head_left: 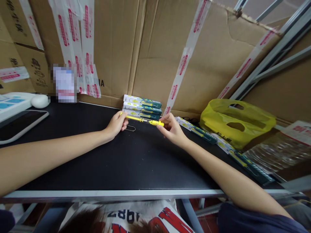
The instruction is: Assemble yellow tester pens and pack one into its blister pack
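Note:
A slim yellow tool (pixel 134 118) with a short metal section and a thicker yellow end is held level above the black table (pixel 136 161); its exact kind cannot be made out. My left hand (pixel 116 125) is closed around its left end. At the other end, the thumb and fingers of my right hand (pixel 173 130) pinch the thicker yellow part. A thin bent wire loop (pixel 131 128) shows just below my left fingers; whether it is joined to the tool is unclear. Behind the tool stands a stack of slim printed boxes (pixel 143 105) picturing a similar yellow tool.
More slim boxes (pixel 196 131) lie along the right, beside a yellow plastic bag (pixel 235 119) and a clear plastic package (pixel 267 149). On the left are a phone (pixel 21 124), a white rounded object (pixel 40 101) and a white-blue power strip (pixel 14 102). Taped cardboard (pixel 116 48) walls the back.

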`<state>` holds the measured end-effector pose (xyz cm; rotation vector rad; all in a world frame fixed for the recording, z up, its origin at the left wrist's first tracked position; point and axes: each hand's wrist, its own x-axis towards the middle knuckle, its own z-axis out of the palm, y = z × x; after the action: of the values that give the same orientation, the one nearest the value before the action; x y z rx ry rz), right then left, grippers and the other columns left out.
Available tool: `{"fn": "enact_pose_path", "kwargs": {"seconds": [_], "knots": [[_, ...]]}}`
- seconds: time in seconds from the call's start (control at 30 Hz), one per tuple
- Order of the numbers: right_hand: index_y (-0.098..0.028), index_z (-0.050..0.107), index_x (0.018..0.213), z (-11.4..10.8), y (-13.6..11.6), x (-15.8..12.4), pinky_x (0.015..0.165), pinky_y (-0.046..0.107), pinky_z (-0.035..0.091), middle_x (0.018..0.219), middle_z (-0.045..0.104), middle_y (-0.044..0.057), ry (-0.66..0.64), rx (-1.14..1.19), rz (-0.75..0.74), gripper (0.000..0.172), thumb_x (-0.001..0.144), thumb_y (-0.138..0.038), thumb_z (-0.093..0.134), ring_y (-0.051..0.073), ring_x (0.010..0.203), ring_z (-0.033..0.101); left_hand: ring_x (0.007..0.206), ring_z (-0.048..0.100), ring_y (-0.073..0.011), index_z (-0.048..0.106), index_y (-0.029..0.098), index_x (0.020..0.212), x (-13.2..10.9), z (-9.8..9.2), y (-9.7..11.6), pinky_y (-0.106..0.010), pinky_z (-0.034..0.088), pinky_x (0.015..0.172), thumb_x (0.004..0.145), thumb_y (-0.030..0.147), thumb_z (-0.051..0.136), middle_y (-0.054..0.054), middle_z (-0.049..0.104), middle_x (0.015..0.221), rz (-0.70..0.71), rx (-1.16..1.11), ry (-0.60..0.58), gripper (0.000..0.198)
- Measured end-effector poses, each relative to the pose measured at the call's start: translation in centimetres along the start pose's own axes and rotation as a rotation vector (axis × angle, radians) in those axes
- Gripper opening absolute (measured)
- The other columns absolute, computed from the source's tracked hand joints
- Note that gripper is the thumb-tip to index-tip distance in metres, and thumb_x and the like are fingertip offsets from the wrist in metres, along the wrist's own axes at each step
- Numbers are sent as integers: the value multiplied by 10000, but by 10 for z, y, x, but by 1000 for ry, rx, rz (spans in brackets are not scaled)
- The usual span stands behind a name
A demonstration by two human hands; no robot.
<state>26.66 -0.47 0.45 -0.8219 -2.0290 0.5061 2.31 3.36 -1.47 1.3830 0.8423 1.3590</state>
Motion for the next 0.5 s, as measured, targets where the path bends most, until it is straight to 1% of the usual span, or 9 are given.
{"fn": "enact_pose_path", "kwargs": {"seconds": [0.17,0.37,0.5], "knots": [[-222,398,917,2,3,0,373,198,338,672,448,-51,7,22,15,220,864,-333,580,53,437,389,333,320,-27,345,198,699,1,-1,-2,-154,244,349,898,253,392,88,362,475,-5,-24,9,212],[-240,360,950,5,-1,0,281,170,296,671,458,-69,-24,148,84,251,879,-384,552,24,341,356,333,317,-30,354,198,704,0,-1,1,-153,240,350,892,257,395,86,364,472,-26,-41,7,201],[-237,359,945,5,-2,1,301,156,351,694,469,-64,-20,202,78,289,858,-404,578,21,378,364,329,318,-32,350,200,696,-1,0,2,-155,242,350,881,247,400,86,363,466,-33,-41,14,197]]}}
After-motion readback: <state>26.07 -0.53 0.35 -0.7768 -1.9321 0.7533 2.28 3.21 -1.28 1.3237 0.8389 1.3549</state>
